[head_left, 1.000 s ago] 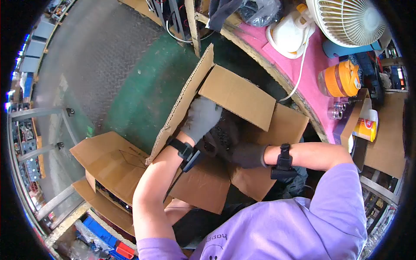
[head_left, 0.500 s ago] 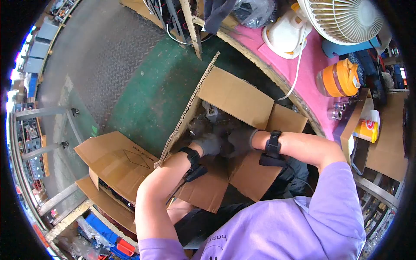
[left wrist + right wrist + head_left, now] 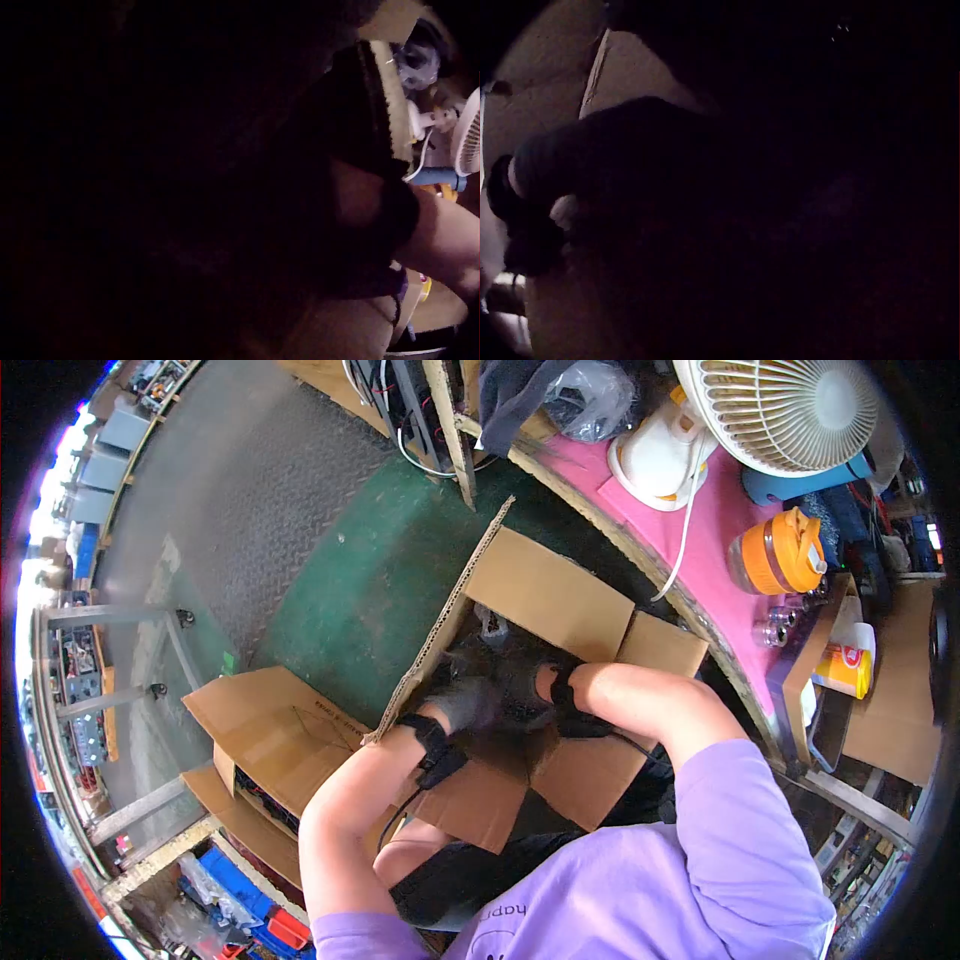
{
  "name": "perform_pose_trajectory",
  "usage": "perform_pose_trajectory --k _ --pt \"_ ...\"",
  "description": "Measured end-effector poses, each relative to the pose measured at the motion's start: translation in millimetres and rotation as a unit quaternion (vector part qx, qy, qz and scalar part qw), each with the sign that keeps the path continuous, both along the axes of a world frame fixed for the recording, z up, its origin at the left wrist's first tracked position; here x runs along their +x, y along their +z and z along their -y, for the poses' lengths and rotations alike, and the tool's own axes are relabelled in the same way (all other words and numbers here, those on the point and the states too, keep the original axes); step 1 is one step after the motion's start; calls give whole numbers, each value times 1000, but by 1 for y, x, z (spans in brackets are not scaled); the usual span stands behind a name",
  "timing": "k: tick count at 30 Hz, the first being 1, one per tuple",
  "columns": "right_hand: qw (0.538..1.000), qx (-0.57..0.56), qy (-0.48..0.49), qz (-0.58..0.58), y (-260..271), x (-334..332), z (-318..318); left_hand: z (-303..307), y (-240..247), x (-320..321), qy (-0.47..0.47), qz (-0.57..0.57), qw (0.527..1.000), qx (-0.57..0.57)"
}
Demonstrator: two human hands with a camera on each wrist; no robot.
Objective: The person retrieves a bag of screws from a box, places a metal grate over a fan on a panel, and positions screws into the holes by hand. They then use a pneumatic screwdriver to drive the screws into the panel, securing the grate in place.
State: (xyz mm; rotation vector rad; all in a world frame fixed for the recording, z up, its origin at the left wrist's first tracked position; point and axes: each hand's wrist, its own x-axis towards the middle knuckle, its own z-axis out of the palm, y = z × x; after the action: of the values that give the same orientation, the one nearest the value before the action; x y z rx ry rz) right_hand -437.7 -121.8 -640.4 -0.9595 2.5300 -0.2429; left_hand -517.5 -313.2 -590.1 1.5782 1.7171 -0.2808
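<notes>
An open cardboard box (image 3: 550, 585) stands in front of the person, its flaps spread outward. Both hands, in grey gloves, reach down inside it among dark contents. In the head view the left hand (image 3: 462, 705) is at the box's left side and the right hand (image 3: 518, 685) is close beside it. Shadow hides the fingers of both, so what they touch cannot be told. A clear plastic piece (image 3: 490, 624) lies near the box's far inner corner. Both wrist views are very dark; in the right one a gloved hand (image 3: 622, 150) shows against cardboard.
A second open box (image 3: 270, 730) stands at the left, above a bin with blue and red parts (image 3: 235, 885). On the right, a pink-topped table (image 3: 690, 575) holds a white fan (image 3: 790, 410), an orange-lidded cup (image 3: 780, 555) and small glass jars. A metal frame (image 3: 110, 615) stands far left.
The left hand has moved down from the box's far left side toward the near side. The right hand has moved left and deeper into the box, its forearm following.
</notes>
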Motion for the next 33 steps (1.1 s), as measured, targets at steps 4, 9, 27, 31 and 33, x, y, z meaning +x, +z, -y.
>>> perform_pose_trajectory --k 4,9,27,31,33 --pt "999 -9 -5 31 27 -40 42 7 59 -30 405 61 872 269" --pt "998 -12 -20 60 61 -46 46 -4 94 -30 397 2 918 -11" --pt "978 -37 -108 176 153 -78 43 20 5 -29 89 23 984 151" --pt "974 -82 -126 171 154 -78 41 -2 7 -37 -71 31 989 126" --pt "971 -106 -133 170 155 -79 40 8 -32 -34 112 146 978 102"
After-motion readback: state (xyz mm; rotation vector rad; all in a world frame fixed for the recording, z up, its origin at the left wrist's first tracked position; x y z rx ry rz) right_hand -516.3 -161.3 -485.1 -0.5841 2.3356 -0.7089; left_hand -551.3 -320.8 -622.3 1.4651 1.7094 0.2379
